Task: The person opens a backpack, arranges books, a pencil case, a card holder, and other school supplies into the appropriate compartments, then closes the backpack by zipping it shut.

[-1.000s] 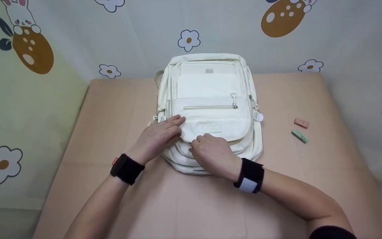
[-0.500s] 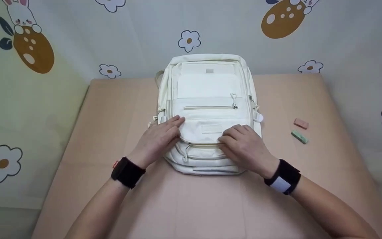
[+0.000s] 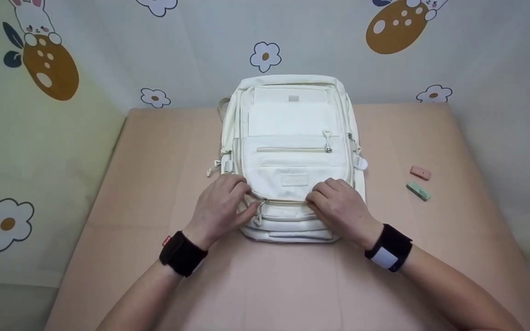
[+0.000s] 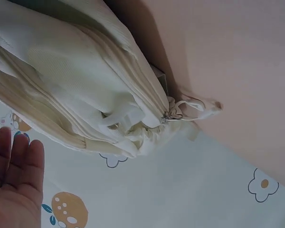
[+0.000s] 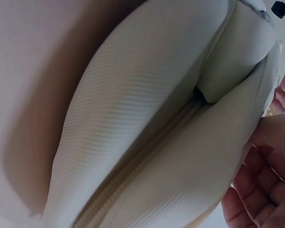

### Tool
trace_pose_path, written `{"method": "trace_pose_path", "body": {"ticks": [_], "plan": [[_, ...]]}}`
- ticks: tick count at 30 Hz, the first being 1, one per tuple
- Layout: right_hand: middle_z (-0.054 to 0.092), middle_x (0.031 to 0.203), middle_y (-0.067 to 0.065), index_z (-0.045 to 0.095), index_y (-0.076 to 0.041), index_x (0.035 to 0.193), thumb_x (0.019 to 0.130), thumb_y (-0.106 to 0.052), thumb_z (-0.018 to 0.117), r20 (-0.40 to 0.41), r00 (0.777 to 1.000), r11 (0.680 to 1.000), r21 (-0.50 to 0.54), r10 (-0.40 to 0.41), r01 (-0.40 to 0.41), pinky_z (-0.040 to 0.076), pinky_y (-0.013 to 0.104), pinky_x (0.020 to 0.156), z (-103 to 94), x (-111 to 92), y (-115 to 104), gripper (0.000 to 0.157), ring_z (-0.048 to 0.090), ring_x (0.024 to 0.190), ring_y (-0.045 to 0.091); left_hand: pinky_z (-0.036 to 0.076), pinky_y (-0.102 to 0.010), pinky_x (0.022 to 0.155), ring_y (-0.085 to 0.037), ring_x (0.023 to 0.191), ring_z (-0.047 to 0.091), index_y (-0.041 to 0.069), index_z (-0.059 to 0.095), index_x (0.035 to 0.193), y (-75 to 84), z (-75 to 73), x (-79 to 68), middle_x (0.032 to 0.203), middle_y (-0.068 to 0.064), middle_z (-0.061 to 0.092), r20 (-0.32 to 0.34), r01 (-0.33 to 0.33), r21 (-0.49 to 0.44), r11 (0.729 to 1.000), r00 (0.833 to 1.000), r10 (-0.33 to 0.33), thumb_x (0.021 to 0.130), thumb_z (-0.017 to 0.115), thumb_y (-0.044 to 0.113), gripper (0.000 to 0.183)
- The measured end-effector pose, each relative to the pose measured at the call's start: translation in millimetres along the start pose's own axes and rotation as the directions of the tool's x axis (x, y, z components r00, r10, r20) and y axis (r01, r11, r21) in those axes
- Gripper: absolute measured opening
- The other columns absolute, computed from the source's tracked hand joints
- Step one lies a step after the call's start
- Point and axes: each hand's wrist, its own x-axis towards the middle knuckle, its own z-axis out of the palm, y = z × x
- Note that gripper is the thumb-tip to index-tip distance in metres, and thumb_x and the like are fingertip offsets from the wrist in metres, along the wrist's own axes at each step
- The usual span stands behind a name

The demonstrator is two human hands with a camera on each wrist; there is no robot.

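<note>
A white backpack (image 3: 292,119) lies front side up on the table, its base nearest me. Along the lower front pocket runs a zipper (image 3: 288,202), with a zipper pull (image 3: 258,218) hanging at its left end. My left hand (image 3: 221,207) is at the pocket's lower left corner, thumb stretched toward the zipper pull; in the left wrist view its fingers (image 4: 23,161) look fairly straight. My right hand (image 3: 341,204) pinches the pocket's edge at the zipper's right part with curled fingers. The backpack hides its fingertips. A side zipper with a loop pull (image 4: 199,109) shows in the left wrist view.
A pink eraser-like block (image 3: 420,173) and a green one (image 3: 418,191) lie right of the backpack on the peach-coloured table (image 3: 154,151). Patterned cloth (image 3: 200,50) rises behind the table and at both sides.
My right hand has moved right along the zipper from its left end and stays there. My left hand has slid down from the flap's left side to the zipper's left end.
</note>
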Motion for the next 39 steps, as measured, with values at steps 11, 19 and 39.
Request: {"method": "trace_pose_path", "body": {"ticks": [11,19,39], "plan": [[0.065,0.086,0.003,0.07,-0.007,0.088,0.09,-0.005,0.075,-0.023,1.0,1.0,-0.003,0.006,-0.006,0.047,0.035,0.061,0.9,-1,0,0.005,0.059,0.075,0.022,0.048,-0.034,0.061,-0.019,0.076,0.061,0.014,0.071,0.094,19.7,11.7,-2.8,0.088,0.003,0.067,-0.004,0.024,0.004,1.0,1.0,-0.024,0.09,0.079,0.023,0.013],[0.066,0.087,0.003,0.071,-0.007,0.088,0.092,-0.007,0.072,0.011,0.999,0.999,0.007,0.04,-0.04,0.047,0.035,0.062,-0.3,-1,0,0.004,0.06,0.076,0.023,0.049,-0.032,0.058,-0.018,0.072,0.062,0.011,0.067,0.094,20.2,11.4,-4.1,0.082,0.001,0.066,-0.005,0.059,-0.042,0.997,0.998,-0.059,0.092,0.077,0.013,0.01],[0.065,0.086,0.004,0.07,-0.008,0.088,0.091,-0.004,0.072,0.019,0.999,0.999,0.009,0.04,-0.04,0.046,0.036,0.063,-1.9,1,-2,0.005,0.059,0.076,0.024,0.055,-0.037,0.067,-0.023,0.082,0.066,0.006,0.069,0.104,-10.3,1.4,-4.5,0.095,-0.006,0.069,0.057,0.207,-0.078,0.975,0.977,-0.203,0.094,0.069,0.002,0.011]]}}
